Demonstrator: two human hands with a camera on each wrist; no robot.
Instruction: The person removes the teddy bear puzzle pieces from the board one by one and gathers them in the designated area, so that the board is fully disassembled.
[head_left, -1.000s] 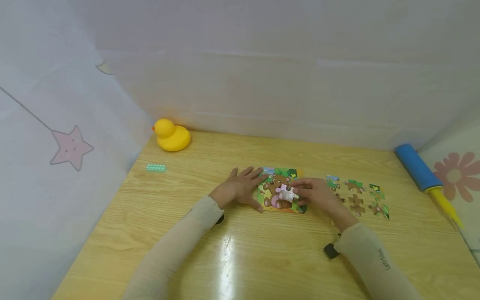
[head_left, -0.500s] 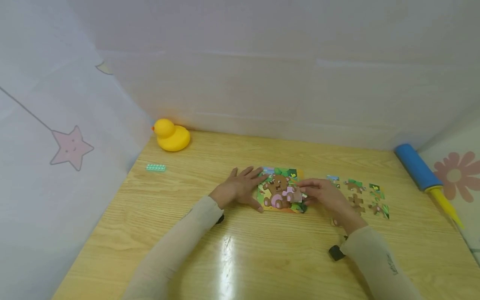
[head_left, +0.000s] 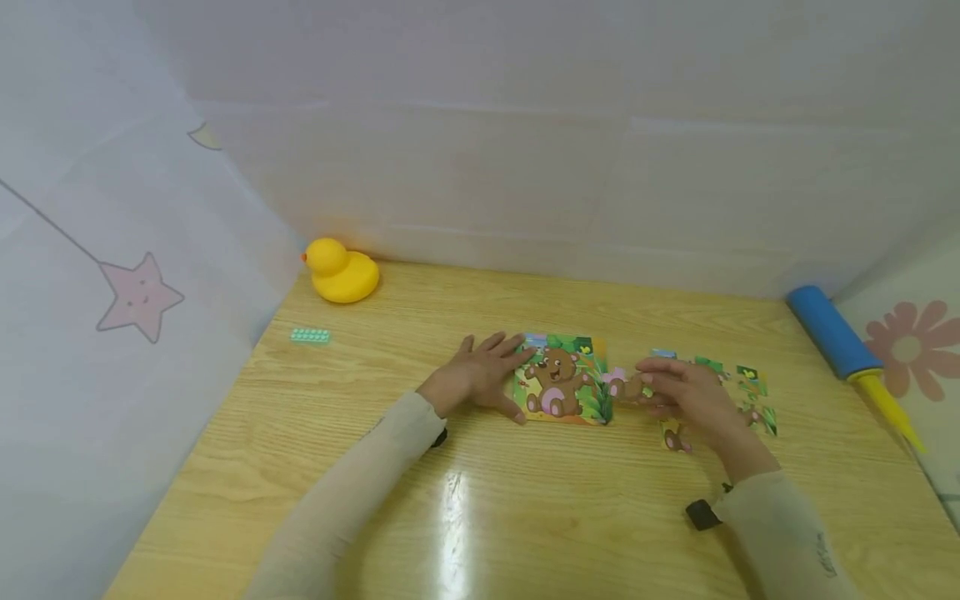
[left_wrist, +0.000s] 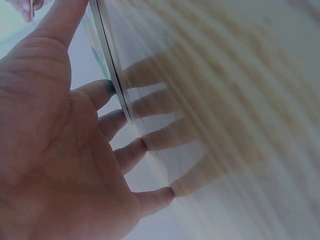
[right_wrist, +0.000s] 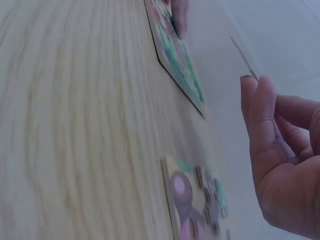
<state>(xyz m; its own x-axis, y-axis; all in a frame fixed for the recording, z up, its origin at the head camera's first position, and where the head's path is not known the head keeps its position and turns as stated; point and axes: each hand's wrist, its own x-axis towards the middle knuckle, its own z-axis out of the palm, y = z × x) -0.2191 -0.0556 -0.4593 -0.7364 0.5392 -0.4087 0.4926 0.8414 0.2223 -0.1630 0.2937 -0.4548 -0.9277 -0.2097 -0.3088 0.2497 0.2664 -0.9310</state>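
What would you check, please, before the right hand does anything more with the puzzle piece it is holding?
1. Right hand pinches a puzzle piece in its fingertips: ok.
2. Piece is clear of the bear puzzle board, off its right edge: ok.
3. Left hand lies flat at the board's left edge, steadying it: ok.
4. Board lies flat on the wooden table: ok.
5. Loose pieces sit on the table right of the board, partly hidden by the hand: cannot tell their count.
6. Picture side of the held piece: cannot tell.
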